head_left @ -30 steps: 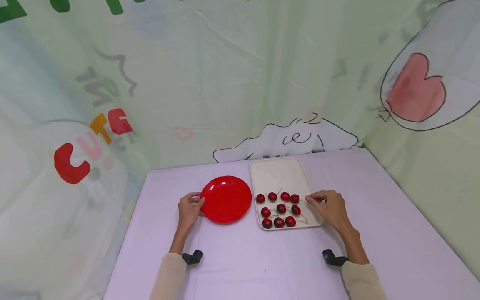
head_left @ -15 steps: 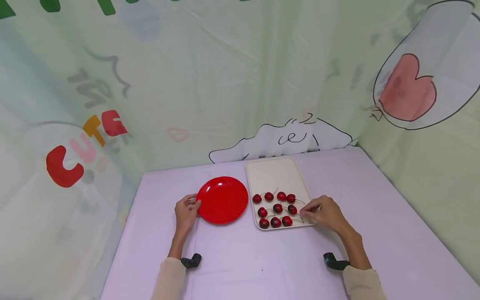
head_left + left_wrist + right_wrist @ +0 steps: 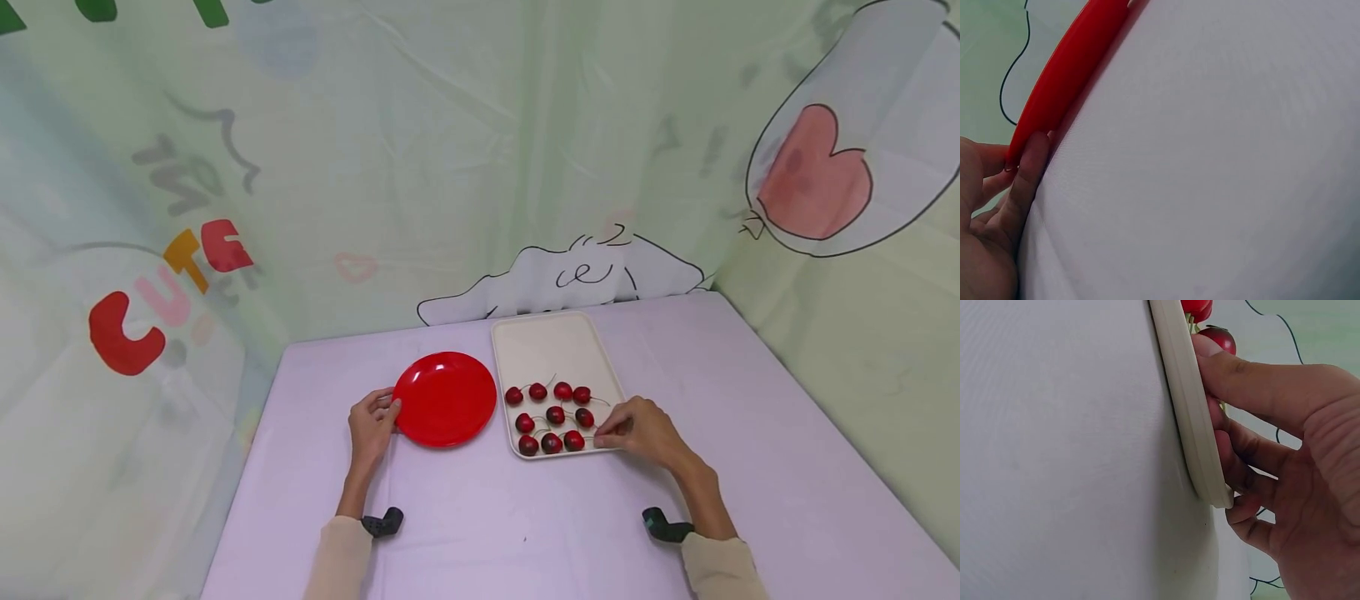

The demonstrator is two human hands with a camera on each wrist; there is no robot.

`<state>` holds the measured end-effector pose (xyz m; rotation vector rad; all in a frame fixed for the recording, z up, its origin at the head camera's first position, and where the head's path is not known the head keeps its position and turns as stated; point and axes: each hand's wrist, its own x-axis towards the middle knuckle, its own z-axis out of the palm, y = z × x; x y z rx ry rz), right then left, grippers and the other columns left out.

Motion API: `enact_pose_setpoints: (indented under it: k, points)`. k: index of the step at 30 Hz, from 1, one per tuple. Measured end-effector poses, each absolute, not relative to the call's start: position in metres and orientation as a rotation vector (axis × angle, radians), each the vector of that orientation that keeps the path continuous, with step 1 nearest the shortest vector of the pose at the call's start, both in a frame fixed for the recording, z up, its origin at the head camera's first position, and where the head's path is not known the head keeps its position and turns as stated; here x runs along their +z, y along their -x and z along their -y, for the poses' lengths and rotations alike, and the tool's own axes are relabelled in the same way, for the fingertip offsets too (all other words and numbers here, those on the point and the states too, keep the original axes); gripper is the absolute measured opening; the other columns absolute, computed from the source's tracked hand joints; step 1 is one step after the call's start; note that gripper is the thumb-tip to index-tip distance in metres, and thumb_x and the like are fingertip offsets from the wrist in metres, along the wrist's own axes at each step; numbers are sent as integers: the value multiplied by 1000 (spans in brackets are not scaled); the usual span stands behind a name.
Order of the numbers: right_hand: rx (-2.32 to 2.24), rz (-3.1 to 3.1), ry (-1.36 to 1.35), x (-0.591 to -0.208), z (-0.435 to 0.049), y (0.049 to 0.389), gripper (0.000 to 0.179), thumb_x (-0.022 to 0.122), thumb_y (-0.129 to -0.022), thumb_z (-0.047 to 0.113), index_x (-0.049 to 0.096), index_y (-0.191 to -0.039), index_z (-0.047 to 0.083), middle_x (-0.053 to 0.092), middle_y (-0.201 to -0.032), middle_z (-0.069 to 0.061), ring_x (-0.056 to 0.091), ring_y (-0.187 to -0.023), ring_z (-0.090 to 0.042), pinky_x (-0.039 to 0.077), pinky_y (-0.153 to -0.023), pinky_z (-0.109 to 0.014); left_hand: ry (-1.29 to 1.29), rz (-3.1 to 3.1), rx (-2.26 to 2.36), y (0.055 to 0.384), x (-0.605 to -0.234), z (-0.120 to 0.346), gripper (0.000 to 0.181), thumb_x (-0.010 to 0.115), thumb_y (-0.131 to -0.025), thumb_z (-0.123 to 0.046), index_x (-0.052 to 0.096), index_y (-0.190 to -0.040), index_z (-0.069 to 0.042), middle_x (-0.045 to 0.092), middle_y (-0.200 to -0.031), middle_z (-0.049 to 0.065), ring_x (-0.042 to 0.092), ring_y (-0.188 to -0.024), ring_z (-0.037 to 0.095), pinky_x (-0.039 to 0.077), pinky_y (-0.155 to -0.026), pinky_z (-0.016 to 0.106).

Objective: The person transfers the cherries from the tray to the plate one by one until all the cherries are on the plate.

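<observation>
Ten cherries [image 3: 555,415] lie in three rows on the near half of one cream tray [image 3: 555,342]. The right hand's [image 3: 643,430] thumb and fingers draw together at a front cherry's stem [image 3: 588,437]; whether they pinch it cannot be told. The left hand [image 3: 371,427] pinches the rim of one red plate [image 3: 446,400].

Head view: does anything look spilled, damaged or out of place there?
A dark speck on the lilac cloth, below the tray in the picture, interrupts the even colour; it is too small to identify. All visible cherries lie inside the tray.
</observation>
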<state>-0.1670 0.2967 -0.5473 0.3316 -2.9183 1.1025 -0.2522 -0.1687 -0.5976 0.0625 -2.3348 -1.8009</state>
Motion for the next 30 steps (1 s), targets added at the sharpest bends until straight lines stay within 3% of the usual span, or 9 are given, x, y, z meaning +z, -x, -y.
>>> enact_pose_setpoints:
  k: [8,15,19,25,30]
  points:
    - [1057,2901,-296,-550,-294,165,8,96,-83,15,88,-83,18,79,-82,7,61,-81,-8,47,-72,-25,-74,2299,-1840,252,-599,168,34,73,-105,-7,72,-137,3,77,-124,31,73,-72,5,57,-61,12]
    - [1012,2887,-209,-544,-291,164,6,93,-85,13,89,-85,18,83,-88,2,70,-91,-20,52,-80,-34,-67,2294,-1834,252,-601,169,36,73,-105,-9,71,-138,3,76,-125,31,76,-76,11,57,-62,12]
    - [1002,2898,-183,-541,-292,164,5,93,-85,14,89,-86,15,84,-88,-1,69,-89,-20,50,-77,-34,-66,2305,-1823,251,-601,169,36,73,-105,-10,71,-138,2,77,-125,29,77,-76,10,57,-63,12]
    - [1027,2908,-194,-539,-295,168,6,92,-87,11,88,-87,16,82,-84,4,64,-79,-12,50,-69,-27,-80,2302,-1826,251,-600,167,35,72,-105,-7,70,-138,4,76,-125,31,74,-74,6,56,-62,11]
    - [1094,2865,-200,-541,-297,171,8,90,-87,6,86,-85,13,81,-81,2,64,-76,-12,53,-66,-23,-86,2295,-1837,252,-600,168,34,69,-105,-1,68,-138,10,74,-124,37,77,-75,16,57,-62,12]
